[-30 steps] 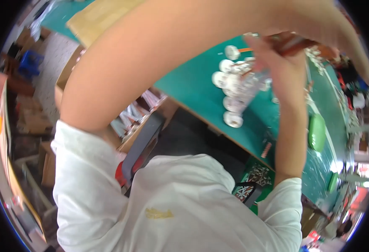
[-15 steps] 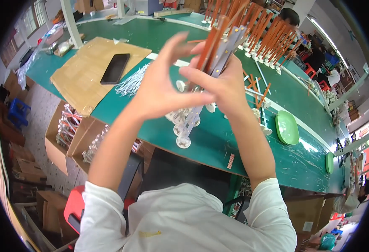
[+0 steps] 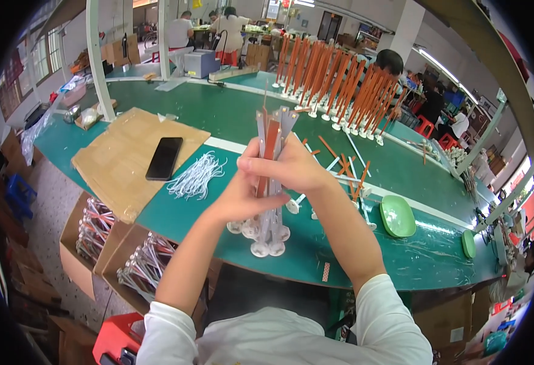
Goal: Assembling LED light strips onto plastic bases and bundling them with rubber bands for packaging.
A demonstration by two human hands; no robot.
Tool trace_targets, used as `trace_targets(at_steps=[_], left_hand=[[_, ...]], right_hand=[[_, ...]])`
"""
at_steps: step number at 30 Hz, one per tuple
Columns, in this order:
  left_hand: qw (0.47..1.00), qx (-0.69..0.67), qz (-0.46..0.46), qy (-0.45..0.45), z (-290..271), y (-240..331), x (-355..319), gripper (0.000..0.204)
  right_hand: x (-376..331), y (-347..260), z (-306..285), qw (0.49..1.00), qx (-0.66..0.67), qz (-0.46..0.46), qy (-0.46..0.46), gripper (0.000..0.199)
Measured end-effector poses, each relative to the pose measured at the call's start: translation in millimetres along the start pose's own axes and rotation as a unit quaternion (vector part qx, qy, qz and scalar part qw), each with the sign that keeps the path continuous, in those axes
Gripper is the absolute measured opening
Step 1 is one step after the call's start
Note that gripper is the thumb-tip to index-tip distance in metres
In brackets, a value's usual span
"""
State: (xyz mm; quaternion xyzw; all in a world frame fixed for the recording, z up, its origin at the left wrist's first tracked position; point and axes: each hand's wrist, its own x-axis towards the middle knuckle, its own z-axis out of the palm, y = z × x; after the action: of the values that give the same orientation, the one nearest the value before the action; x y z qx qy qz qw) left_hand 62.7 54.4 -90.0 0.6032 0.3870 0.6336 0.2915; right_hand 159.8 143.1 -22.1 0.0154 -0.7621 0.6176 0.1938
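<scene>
Upright in front of me stands a bundle of grey and orange strips (image 3: 271, 141) with round white discs (image 3: 268, 248) at the lower ends. My left hand (image 3: 246, 190) is closed round its left side, fingers partly hidden behind the strips. From the right, my right hand (image 3: 297, 163) wraps the same bundle higher up, its thumb lying across the front. The strips' tops stick out above both hands, uneven in height. A heap of thin white ties (image 3: 199, 175) lies left of my left hand. Loose orange and white strips (image 3: 344, 168) with discs lie beyond my right hand.
A black phone (image 3: 165, 159) rests on a cardboard sheet (image 3: 106, 159) at left. Rows of orange strips (image 3: 334, 79) stand on discs at the far side. Green trays (image 3: 398, 216) sit at right. Cartons (image 3: 75, 243) of strips stand below the table's left edge. People work beyond.
My left hand, spread and apart from the bundle before, has closed round it. The bundle has moved lower and left in view and stands more upright. The view has tilted up.
</scene>
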Motion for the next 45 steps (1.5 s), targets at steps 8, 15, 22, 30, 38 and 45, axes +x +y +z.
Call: trace_targets(at_steps=[8, 15, 22, 30, 38, 45], left_hand=[[0.994, -0.091, -0.06, 0.007, 4, 1, 10, 0.014], [0.998, 0.004, -0.062, -0.002, 8, 11, 12, 0.012], [0.995, -0.023, -0.086, 0.051, 18, 21, 14, 0.012], [0.967, -0.208, -0.141, -0.043, 14, 29, 5, 0.005], [0.947, -0.205, -0.114, -0.221, 13, 16, 12, 0.016], [0.973, -0.166, -0.078, -0.141, 33, 17, -8, 0.042]], right_hand=[[6, -16, -10, 0.981, -0.145, -0.126, 0.009, 0.054], [1, -34, -1, 0.864, -0.364, -0.272, 0.217, 0.052], [-5, -21, 1, 0.939, -0.165, -0.222, 0.201, 0.078], [-21, -47, 8, 0.987, 0.131, 0.015, 0.094, 0.08], [-29, -36, -1, 0.978, -0.154, -0.084, -0.111, 0.036], [-27, -42, -27, 0.998, -0.014, -0.046, -0.037, 0.049]])
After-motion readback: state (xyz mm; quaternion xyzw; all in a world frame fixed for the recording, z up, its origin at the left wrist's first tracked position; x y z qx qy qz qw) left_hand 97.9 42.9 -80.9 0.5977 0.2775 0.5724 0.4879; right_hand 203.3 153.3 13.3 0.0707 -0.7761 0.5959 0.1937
